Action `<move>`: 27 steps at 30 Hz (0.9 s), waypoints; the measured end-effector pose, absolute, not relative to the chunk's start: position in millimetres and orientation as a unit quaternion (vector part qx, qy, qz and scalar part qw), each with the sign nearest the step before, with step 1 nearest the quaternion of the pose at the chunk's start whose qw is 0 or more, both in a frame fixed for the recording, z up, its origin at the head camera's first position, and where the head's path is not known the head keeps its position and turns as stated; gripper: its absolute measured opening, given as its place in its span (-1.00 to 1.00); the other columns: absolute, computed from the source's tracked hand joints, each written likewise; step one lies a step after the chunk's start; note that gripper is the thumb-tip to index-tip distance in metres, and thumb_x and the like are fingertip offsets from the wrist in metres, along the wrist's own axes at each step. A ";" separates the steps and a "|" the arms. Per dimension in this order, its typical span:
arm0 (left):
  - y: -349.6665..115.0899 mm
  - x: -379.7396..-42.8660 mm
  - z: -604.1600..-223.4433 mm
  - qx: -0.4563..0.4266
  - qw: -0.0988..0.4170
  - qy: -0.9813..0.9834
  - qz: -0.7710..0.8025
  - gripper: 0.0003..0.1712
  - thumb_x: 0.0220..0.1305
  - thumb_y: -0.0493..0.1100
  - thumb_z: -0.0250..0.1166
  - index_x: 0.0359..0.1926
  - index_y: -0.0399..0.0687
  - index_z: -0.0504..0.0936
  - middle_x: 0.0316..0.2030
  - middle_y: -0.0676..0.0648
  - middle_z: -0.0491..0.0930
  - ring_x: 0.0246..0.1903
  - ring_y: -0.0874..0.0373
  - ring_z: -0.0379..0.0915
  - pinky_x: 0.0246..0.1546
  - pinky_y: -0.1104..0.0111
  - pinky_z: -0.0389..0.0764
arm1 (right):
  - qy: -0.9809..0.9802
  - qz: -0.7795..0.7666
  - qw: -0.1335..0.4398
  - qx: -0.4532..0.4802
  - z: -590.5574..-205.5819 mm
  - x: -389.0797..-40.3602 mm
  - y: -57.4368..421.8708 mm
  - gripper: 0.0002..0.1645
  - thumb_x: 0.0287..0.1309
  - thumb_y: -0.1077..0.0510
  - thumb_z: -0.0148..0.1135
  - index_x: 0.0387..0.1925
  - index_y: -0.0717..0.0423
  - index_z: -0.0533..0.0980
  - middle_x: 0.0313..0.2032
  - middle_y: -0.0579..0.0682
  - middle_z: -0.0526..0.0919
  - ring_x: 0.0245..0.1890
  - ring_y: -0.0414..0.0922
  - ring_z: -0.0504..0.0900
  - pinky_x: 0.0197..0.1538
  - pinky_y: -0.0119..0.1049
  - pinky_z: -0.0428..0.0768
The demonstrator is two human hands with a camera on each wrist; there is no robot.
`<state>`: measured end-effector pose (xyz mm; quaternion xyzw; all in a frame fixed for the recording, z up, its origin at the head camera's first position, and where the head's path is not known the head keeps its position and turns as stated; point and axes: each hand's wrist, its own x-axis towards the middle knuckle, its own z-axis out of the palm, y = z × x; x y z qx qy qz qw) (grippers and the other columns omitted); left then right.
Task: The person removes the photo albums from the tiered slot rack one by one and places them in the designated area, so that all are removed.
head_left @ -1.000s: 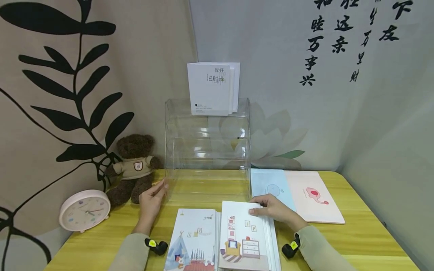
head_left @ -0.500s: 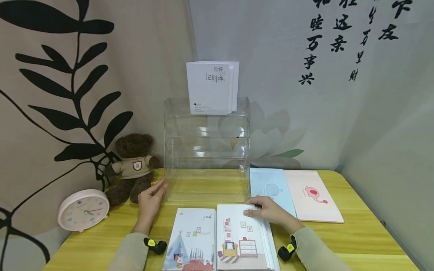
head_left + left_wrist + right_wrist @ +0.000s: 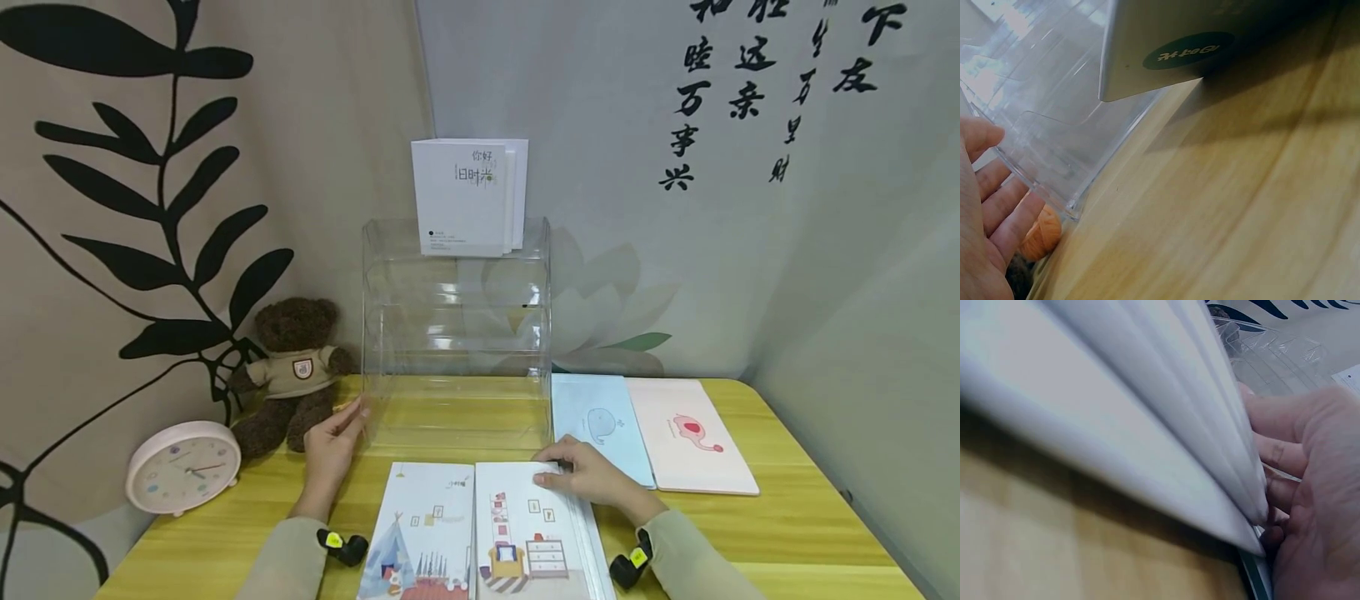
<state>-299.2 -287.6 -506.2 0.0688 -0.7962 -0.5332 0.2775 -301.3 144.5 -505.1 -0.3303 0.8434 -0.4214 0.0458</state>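
My left hand (image 3: 332, 448) rests by the lower left side of a clear tiered rack (image 3: 457, 358). In the left wrist view its fairly straight fingers (image 3: 1016, 222) touch the rack's side. My right hand (image 3: 588, 477) grips the top right corner of a stack of notebooks (image 3: 517, 517) with a drawn armchair and dresser on the cover. Seen from the right wrist, several white notebooks (image 3: 1147, 394) slope up off the table, fingers at their edge. Left of that stack lies a tent-cover notebook (image 3: 423, 517). White booklets (image 3: 461, 196) stand in the rack's top tier.
A blue notebook (image 3: 600, 417) and a pink notebook (image 3: 690, 433) lie right of the rack. Left of it sit a teddy bear (image 3: 297, 375) and a round alarm clock (image 3: 183, 467). In the left wrist view an orange round thing (image 3: 1041, 234) shows beyond the rack's base.
My right hand has moved a little left and down with the armchair notebooks, whose near edge now lies against the tent notebook. My left hand has stayed at the rack.
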 end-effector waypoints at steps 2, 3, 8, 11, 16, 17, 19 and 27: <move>-287.6 -299.2 -506.2 0.068 0.279 -0.797 -0.531 -0.61 0.31 0.09 0.40 0.14 0.23 0.72 0.08 0.03 0.68 -0.20 0.41 0.65 -0.27 0.61 0.59 | 0.843 -0.422 0.046 -0.329 -505.2 -301.5 144.3 -0.72 0.24 -0.17 0.37 -0.08 -0.22 0.71 -0.19 -0.23 0.59 -0.25 -0.18 0.38 -0.19 -0.29 0.42; -287.7 -299.3 -506.1 0.068 0.280 -0.798 -0.530 -0.61 0.31 0.09 0.40 0.14 0.23 0.72 0.08 0.03 0.68 -0.17 0.39 0.65 -0.26 0.62 0.59 | 0.843 -0.422 0.047 -0.329 -505.0 -301.6 144.3 -0.72 0.24 -0.17 0.37 -0.07 -0.22 0.71 -0.19 -0.24 0.59 -0.25 -0.18 0.39 -0.18 -0.29 0.42; -287.5 -299.0 -505.2 0.065 0.285 -0.798 -0.527 -0.62 0.32 0.06 0.40 0.14 0.25 0.71 0.08 0.04 0.68 -0.12 0.33 0.66 -0.24 0.62 0.59 | 0.843 -0.425 0.053 -0.325 -503.5 -301.9 144.3 -0.71 0.24 -0.17 0.37 -0.06 -0.22 0.71 -0.19 -0.23 0.59 -0.24 -0.16 0.39 -0.18 -0.28 0.42; -287.4 -298.7 -504.6 0.063 0.287 -0.794 -0.533 -0.61 0.30 0.08 0.41 0.14 0.23 0.72 0.06 0.02 0.69 -0.19 0.35 0.67 -0.29 0.58 0.62 | 0.843 -0.427 0.054 -0.324 -502.9 -302.6 144.0 -0.71 0.24 -0.18 0.37 -0.07 -0.23 0.71 -0.19 -0.22 0.58 -0.24 -0.16 0.39 -0.18 -0.28 0.42; -287.7 -299.0 -504.6 0.062 0.288 -0.791 -0.536 -0.59 0.29 0.13 0.40 0.13 0.23 0.72 0.03 0.01 0.71 -0.27 0.42 0.65 -0.32 0.55 0.62 | 0.844 -0.425 0.056 -0.322 -502.3 -303.0 143.6 -0.72 0.25 -0.17 0.37 -0.07 -0.23 0.71 -0.19 -0.24 0.58 -0.24 -0.18 0.40 -0.17 -0.29 0.43; -287.8 -299.3 -504.5 0.062 0.288 -0.792 -0.534 -0.59 0.29 0.13 0.40 0.13 0.23 0.72 0.02 0.02 0.71 -0.27 0.42 0.65 -0.32 0.56 0.62 | 0.845 -0.425 0.056 -0.321 -501.9 -302.8 143.7 -0.72 0.25 -0.17 0.37 -0.07 -0.22 0.71 -0.19 -0.24 0.58 -0.24 -0.18 0.40 -0.17 -0.29 0.43; -287.7 -299.5 -504.4 0.063 0.288 -0.794 -0.533 -0.61 0.30 0.10 0.41 0.13 0.24 0.72 0.03 0.02 0.71 -0.25 0.45 0.64 -0.30 0.58 0.61 | 0.845 -0.424 0.055 -0.322 -501.1 -302.4 143.8 -0.72 0.25 -0.16 0.37 -0.06 -0.21 0.71 -0.19 -0.23 0.58 -0.24 -0.18 0.41 -0.17 -0.29 0.43; -286.8 -297.8 -504.4 0.061 0.286 -0.793 -0.535 -0.60 0.29 0.10 0.41 0.13 0.20 0.72 0.05 0.01 0.69 -0.24 0.49 0.62 -0.26 0.64 0.57 | 0.846 -0.407 0.063 -0.340 -497.0 -299.4 147.4 -0.69 0.35 -0.14 0.27 0.03 -0.20 0.69 -0.16 -0.23 0.61 -0.24 -0.19 0.41 -0.18 -0.30 0.44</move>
